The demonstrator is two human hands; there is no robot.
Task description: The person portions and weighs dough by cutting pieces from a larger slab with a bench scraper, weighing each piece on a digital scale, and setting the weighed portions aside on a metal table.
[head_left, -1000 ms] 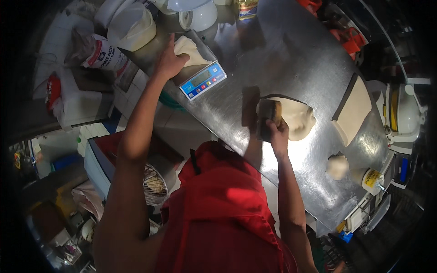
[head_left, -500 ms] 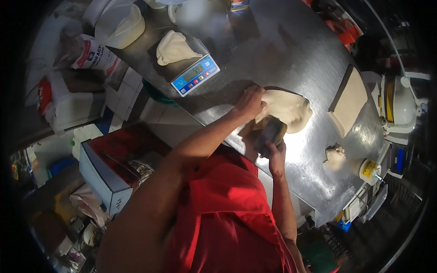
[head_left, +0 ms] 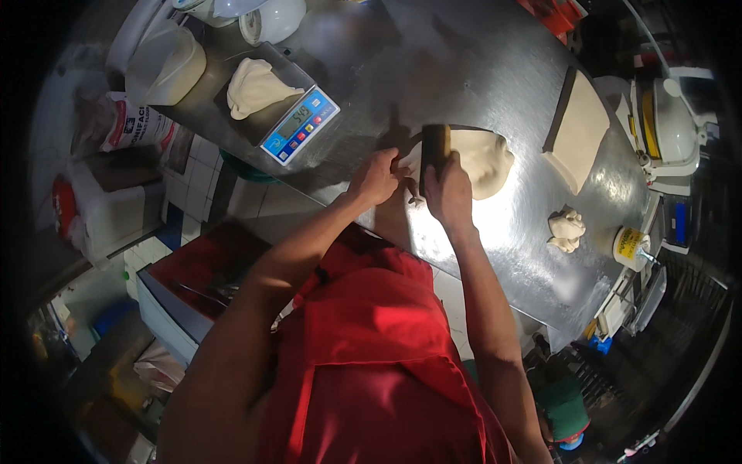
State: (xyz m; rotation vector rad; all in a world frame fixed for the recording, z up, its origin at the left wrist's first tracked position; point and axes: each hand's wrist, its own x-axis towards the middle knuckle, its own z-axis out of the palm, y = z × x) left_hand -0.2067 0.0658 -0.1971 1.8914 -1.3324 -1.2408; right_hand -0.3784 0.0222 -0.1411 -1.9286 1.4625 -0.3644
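Observation:
A pale sheet of dough (head_left: 481,158) lies on the metal table before me. My right hand (head_left: 450,193) grips a dough scraper (head_left: 435,147) with a dark flat blade and a brownish edge, held upright over the sheet's left part. At the dough's left edge is my left hand (head_left: 376,178), its fingers curled on the thin end of the dough. A small scrap of dough (head_left: 416,201) hangs or lies below the blade, between the two hands. Where the blade meets the dough is hidden.
Up left, a digital scale (head_left: 300,124) carries a lump of dough (head_left: 256,87). A long dough slab (head_left: 578,131), a small dough lump (head_left: 566,230) and a white tub with a yellow label (head_left: 630,246) stand at the right. A plastic bin (head_left: 166,66) is at the far left.
My right hand has moved up and left, turning the scraper upright over the dough's left part. My left hand has shifted left and slightly down. The whole view has tilted a little.

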